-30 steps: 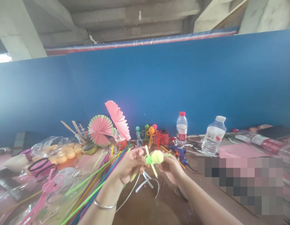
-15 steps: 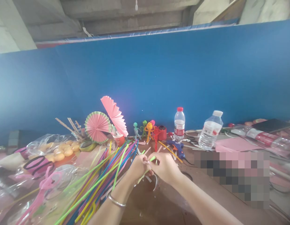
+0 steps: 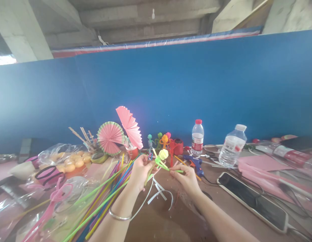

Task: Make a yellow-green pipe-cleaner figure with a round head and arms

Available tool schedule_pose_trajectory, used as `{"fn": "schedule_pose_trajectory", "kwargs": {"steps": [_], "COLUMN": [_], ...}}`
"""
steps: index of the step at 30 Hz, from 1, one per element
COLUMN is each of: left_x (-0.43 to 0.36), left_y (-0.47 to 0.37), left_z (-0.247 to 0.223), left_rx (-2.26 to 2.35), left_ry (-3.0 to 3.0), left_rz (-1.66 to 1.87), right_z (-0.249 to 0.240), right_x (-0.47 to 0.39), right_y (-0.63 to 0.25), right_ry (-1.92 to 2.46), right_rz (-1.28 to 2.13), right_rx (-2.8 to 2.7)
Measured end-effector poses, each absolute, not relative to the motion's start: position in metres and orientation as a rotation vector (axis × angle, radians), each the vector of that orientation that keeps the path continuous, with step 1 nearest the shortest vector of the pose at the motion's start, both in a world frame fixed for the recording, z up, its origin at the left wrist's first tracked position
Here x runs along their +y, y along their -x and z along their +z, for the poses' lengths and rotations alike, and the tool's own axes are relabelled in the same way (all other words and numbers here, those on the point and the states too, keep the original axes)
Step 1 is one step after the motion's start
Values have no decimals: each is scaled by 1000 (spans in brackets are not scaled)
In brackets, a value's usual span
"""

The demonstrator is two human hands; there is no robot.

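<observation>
A small yellow-green pipe-cleaner figure (image 3: 163, 155) with a pale round head is held between my hands. My left hand (image 3: 142, 171) is closed on its left side, near the body. On the other side, my right hand (image 3: 187, 177) pinches the end of a green limb (image 3: 179, 171) that sticks out to the right. Several finished-looking coloured figures (image 3: 165, 141) stand behind, near the blue wall. Beside my left forearm lies a bundle of coloured pipe cleaners (image 3: 105, 198). White paper strips (image 3: 159, 191) are on the table below my hands.
Two water bottles (image 3: 197, 137) and a blue glue gun (image 3: 195, 163) stand or lie behind my right hand. A phone (image 3: 253, 200) lies at the right with cables. Pink paper fans (image 3: 110, 137) and plastic bags (image 3: 60, 153) are at the left.
My hands were close together and have moved apart. The figure's pale head and limbs now show between them. The view has shifted slightly, and the phone at the right is now visible.
</observation>
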State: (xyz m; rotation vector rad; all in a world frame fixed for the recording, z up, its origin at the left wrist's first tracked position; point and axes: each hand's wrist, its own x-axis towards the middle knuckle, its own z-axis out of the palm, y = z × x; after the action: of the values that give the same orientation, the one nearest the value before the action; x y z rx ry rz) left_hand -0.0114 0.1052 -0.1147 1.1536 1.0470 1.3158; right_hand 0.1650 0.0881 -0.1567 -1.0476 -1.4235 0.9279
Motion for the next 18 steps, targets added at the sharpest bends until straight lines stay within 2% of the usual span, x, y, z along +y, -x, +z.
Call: {"fn": "schedule_pose_trajectory", "kwargs": {"steps": [4, 10, 14, 18], "left_x": [97, 84, 85, 91], "left_y": [10, 10, 2, -7], "left_z": [-104, -104, -129, -142], "left_rx": [1000, 960, 1036, 1133], "left_ry": [-1229, -1401, -1455, -1434], "left_rz": [1186, 613, 480, 700], "right_z": [-167, -172, -157, -141], "right_x": [96, 108, 100, 77], "right_y": [-166, -179, -178, -159], "right_ry": [1021, 1067, 1155, 1183], "right_rz": [1103, 1206, 1023, 696], "right_rx": [-1446, -1625, -1776, -1848]}}
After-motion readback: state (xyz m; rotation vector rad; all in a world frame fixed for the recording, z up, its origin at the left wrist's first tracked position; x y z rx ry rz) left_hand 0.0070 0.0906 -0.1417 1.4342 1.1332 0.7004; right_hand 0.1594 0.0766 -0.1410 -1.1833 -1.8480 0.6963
